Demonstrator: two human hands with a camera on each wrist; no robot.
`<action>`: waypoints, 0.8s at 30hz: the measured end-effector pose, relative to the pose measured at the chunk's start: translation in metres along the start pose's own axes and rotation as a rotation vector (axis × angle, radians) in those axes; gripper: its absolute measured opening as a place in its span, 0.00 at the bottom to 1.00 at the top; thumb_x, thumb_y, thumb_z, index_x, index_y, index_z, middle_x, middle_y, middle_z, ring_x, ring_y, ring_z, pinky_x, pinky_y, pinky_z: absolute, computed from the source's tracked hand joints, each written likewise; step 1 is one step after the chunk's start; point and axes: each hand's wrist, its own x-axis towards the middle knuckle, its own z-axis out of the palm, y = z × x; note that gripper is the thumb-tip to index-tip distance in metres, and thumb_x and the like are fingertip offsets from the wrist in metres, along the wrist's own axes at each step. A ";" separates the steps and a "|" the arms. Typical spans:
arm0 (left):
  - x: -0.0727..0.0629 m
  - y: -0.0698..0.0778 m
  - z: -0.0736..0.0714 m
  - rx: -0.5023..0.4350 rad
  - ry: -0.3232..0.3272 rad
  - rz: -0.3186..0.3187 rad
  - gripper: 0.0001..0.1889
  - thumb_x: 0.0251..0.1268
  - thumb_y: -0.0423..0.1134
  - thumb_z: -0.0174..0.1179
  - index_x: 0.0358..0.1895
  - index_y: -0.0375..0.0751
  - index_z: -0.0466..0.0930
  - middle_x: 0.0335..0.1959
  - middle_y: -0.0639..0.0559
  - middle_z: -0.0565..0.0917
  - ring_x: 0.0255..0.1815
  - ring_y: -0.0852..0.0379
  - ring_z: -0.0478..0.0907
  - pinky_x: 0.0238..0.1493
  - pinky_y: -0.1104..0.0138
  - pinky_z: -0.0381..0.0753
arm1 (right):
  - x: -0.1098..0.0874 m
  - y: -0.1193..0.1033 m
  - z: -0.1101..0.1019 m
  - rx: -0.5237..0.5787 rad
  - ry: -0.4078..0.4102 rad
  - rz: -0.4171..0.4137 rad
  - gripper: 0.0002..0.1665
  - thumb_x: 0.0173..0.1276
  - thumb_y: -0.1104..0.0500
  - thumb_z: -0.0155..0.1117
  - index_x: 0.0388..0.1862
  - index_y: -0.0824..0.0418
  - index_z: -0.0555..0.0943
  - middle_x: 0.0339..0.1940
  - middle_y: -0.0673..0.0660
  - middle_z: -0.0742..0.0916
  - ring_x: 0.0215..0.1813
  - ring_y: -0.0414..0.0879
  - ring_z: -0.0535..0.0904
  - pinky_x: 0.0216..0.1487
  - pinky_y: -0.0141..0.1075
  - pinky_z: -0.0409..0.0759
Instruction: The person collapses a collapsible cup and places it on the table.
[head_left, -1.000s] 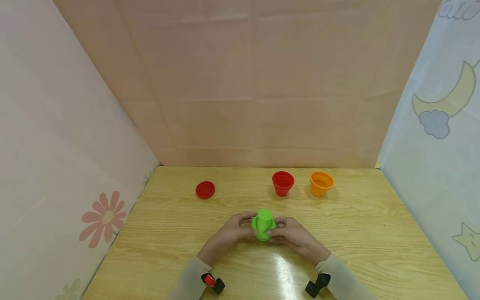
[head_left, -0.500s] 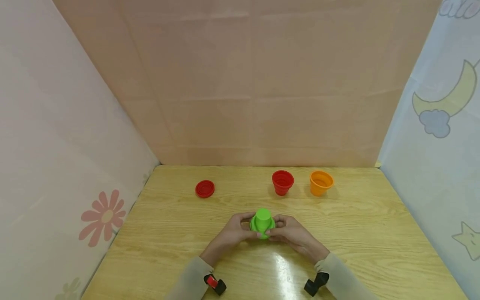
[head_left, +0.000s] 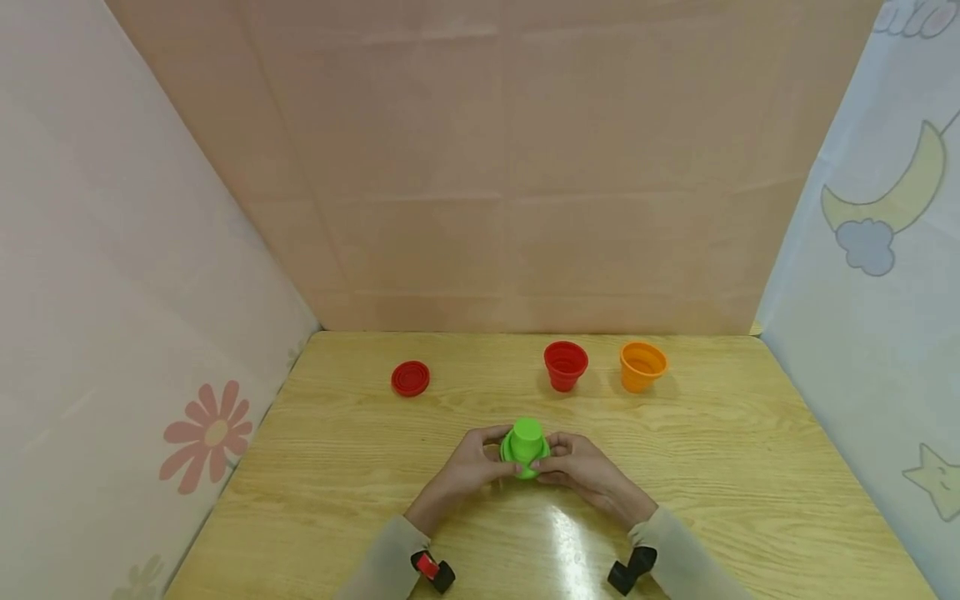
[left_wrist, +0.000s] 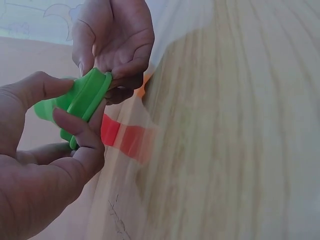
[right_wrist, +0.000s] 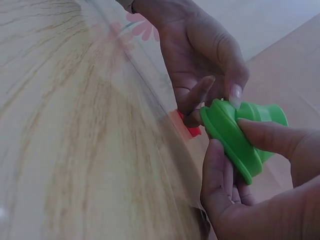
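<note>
Beyond left grip (head_left: pixel 467 465), right grip (head_left: pixel 592 473), pinched round green cup (head_left: pixel 527 442): red cup (head_left: pixel 566 368), orange cup (head_left: pixel 642 370).

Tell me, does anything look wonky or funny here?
Yes: the green, round, rubbery-looking cup held by the left grip and right grip. It's upside down, narrow end up, and its wall looks bunched near the rim, while the red, round, ridged cup and orange, round, ridged cup stand mouth-up. Nothing looks spilled.
</note>
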 end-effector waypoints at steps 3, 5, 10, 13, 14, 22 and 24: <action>0.000 -0.001 0.001 0.004 -0.001 0.008 0.37 0.62 0.29 0.72 0.75 0.29 0.70 0.74 0.34 0.75 0.59 0.50 0.86 0.48 0.72 0.88 | 0.000 0.001 0.000 0.009 -0.009 -0.002 0.18 0.71 0.67 0.69 0.55 0.69 0.75 0.48 0.54 0.88 0.48 0.44 0.87 0.54 0.35 0.89; 0.001 -0.002 0.001 0.034 0.012 0.020 0.34 0.61 0.27 0.70 0.73 0.31 0.74 0.71 0.36 0.78 0.57 0.55 0.84 0.48 0.74 0.86 | -0.001 0.002 0.000 0.017 -0.024 -0.002 0.17 0.70 0.68 0.69 0.55 0.68 0.75 0.48 0.54 0.89 0.49 0.44 0.88 0.54 0.36 0.89; 0.000 -0.003 -0.002 0.042 0.003 0.021 0.31 0.63 0.27 0.68 0.71 0.36 0.77 0.68 0.41 0.82 0.57 0.56 0.84 0.49 0.72 0.87 | -0.004 0.001 -0.001 0.062 -0.066 -0.011 0.14 0.70 0.68 0.70 0.50 0.64 0.77 0.48 0.53 0.89 0.50 0.44 0.88 0.56 0.37 0.89; -0.002 -0.002 -0.004 -0.024 -0.038 -0.003 0.32 0.65 0.30 0.71 0.73 0.37 0.74 0.70 0.41 0.80 0.60 0.50 0.86 0.52 0.68 0.90 | -0.005 0.001 -0.004 0.108 -0.091 -0.017 0.11 0.72 0.69 0.67 0.50 0.62 0.78 0.49 0.52 0.88 0.51 0.44 0.88 0.59 0.37 0.89; -0.002 -0.002 -0.005 -0.051 -0.048 -0.011 0.33 0.65 0.31 0.72 0.74 0.37 0.74 0.71 0.41 0.79 0.60 0.49 0.87 0.53 0.66 0.90 | -0.006 0.001 -0.005 0.125 -0.103 -0.017 0.10 0.73 0.69 0.66 0.50 0.62 0.79 0.49 0.52 0.88 0.52 0.43 0.88 0.59 0.37 0.88; -0.002 -0.008 -0.013 -0.189 -0.076 -0.038 0.36 0.63 0.33 0.74 0.75 0.38 0.72 0.73 0.41 0.78 0.63 0.50 0.85 0.58 0.66 0.88 | -0.007 -0.001 -0.012 0.217 -0.149 0.005 0.12 0.79 0.67 0.58 0.59 0.64 0.79 0.51 0.52 0.89 0.54 0.42 0.87 0.62 0.35 0.87; -0.002 -0.008 -0.015 -0.211 -0.091 -0.026 0.36 0.64 0.33 0.74 0.76 0.38 0.71 0.72 0.41 0.78 0.64 0.51 0.84 0.59 0.66 0.88 | -0.007 0.000 -0.013 0.245 -0.145 0.009 0.13 0.81 0.67 0.55 0.59 0.63 0.79 0.52 0.52 0.90 0.55 0.43 0.87 0.63 0.36 0.87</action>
